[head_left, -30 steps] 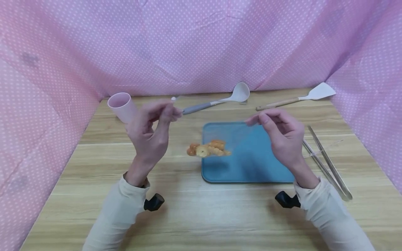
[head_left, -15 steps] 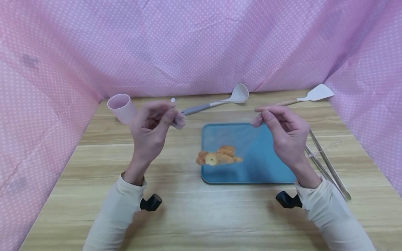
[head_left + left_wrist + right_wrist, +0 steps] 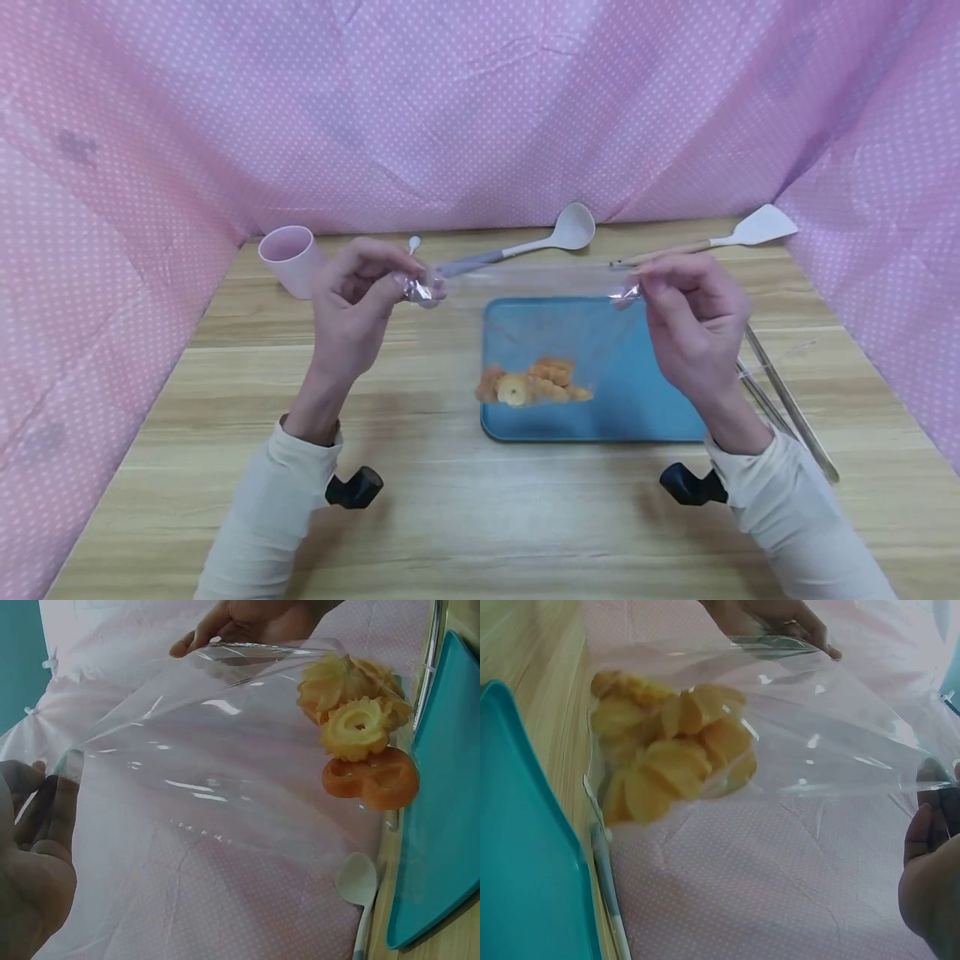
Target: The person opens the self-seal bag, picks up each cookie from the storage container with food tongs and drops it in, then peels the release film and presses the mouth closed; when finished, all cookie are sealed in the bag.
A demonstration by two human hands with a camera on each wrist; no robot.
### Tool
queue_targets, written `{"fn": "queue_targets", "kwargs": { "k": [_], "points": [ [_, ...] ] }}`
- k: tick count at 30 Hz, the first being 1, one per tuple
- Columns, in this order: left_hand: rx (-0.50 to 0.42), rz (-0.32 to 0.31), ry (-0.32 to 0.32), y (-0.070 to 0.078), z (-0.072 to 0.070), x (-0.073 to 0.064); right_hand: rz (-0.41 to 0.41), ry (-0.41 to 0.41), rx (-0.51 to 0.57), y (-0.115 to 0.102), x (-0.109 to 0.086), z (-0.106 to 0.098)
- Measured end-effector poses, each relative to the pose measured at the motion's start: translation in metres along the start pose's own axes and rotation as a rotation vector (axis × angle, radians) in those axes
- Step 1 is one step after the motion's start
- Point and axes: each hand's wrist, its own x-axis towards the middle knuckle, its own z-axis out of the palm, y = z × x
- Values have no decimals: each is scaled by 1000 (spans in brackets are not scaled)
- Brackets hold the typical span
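Note:
A clear plastic bag point(image 3: 540, 321) hangs spread between both hands, with several golden cookies point(image 3: 553, 371) gathered at its bottom. My left hand point(image 3: 356, 304) pinches one upper corner of the bag, and my right hand point(image 3: 693, 312) pinches the opposite corner. Seen from the left wrist, the cookies include a flower-shaped one with a hole point(image 3: 356, 729) and a darker pretzel-shaped one point(image 3: 375, 780). Ridged pale cookies point(image 3: 667, 769) show through the plastic in the right wrist view. Behind and below the bag lies a blue tray point(image 3: 645, 408).
A pink cup point(image 3: 288, 258) stands at the back left. A ladle point(image 3: 573, 227) and a white spatula point(image 3: 761, 225) lie along the back. Metal tongs point(image 3: 798, 408) rest right of the tray. Pink dotted cloth point(image 3: 480, 108) walls in the table.
The bag with the cookies has swung right and lower over the tray. Both hands keep their pinch, the right one shifting slightly right, and the bag's top edge is now stretched straight.

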Motion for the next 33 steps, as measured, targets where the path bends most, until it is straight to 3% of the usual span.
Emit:
{"fn": "queue_targets", "kwargs": {
  "k": [3,6,8,11,14,16,22,33],
  "points": [
    [-66,-25,52,1,4,1,-35,-6,-58,-1,0,2],
    [-76,-30,86,3,7,1,-57,-13,-129,-1,-1,3],
    [-48,-24,89,4,9,2,-57,-19,-163,-2,-2,3],
    [67,-13,71,6,9,2,-43,-9,-204,-2,-3,2],
    [196,-8,48,7,10,2,-25,31,-280,-3,-4,1],
    [235,-8,40,8,10,1,-11,63,-321,-4,-4,0],
    [228,18,54,7,12,2,11,48,-312,-5,-4,-3],
    [278,53,58,7,19,5,81,-46,-461,-10,-2,-9]
  ]
}}
